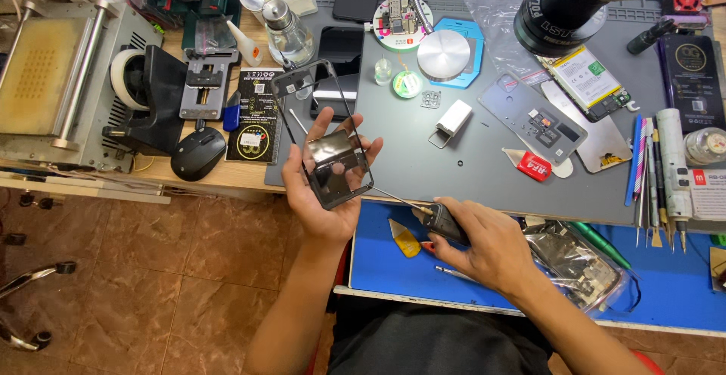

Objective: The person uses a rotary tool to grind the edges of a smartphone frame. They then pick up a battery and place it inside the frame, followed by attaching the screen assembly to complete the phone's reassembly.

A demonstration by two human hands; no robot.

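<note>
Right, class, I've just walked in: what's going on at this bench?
A person sits at a cluttered repair bench. The left hand holds up a dark phone frame. The right hand grips a thin screwdriver, its tip pointing at the frame's lower corner. A grey work mat carries loose phone parts.

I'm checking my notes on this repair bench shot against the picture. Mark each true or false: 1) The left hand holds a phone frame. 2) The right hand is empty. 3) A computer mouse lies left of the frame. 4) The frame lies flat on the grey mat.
1) The left hand holds a phone frame: true.
2) The right hand is empty: false; it grips a thin-tipped tool pointing at the frame.
3) A computer mouse lies left of the frame: true.
4) The frame lies flat on the grey mat: false; it is held up in the hand.
</note>
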